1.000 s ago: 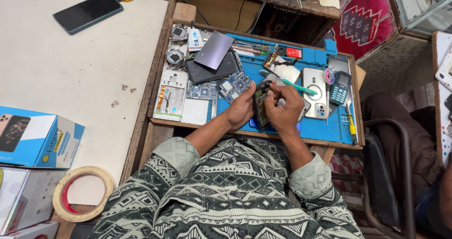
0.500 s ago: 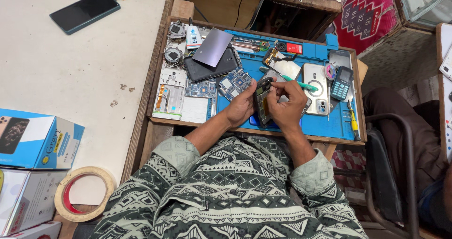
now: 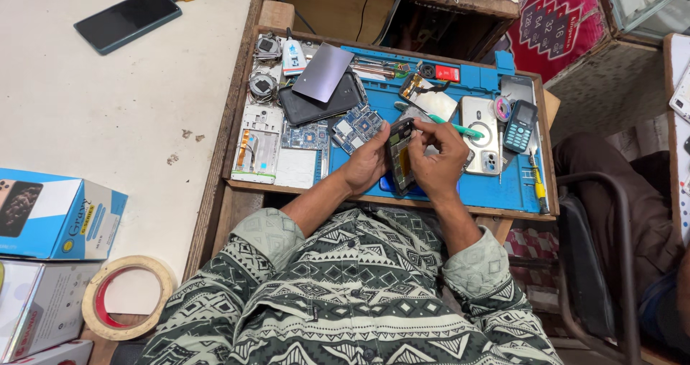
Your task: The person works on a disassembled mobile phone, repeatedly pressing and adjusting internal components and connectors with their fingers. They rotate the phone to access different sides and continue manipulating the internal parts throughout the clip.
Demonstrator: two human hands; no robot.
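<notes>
Spreading wide to the left of the left hand: a white table [image 3: 108, 120], carrying a dark phone [image 3: 127, 20] far up-left, a blue box [image 3: 54, 214] and a roll of tape [image 3: 126, 297] down-left. Lying under both hands: a blue work mat [image 3: 503, 192] in a wooden tray, crowded with parts. Resting just above the left hand: a dark tablet [image 3: 316, 106] with a grey plate leaning on it, and a small circuit board [image 3: 357, 128] nearly touching the thumb. Sitting to the right of the right hand: a white phone back [image 3: 481, 131] and a small blue keypad phone [image 3: 519, 126].

Gripping the opened phone body [image 3: 399, 156] from its left edge: left hand [image 3: 368, 165], fingers curled around it, holding it upright between the two hands. Pinching a green-handled tool [image 3: 453, 126] against the phone body's top: right hand [image 3: 437, 162], fingers pressed together, also steadying the right edge.
</notes>
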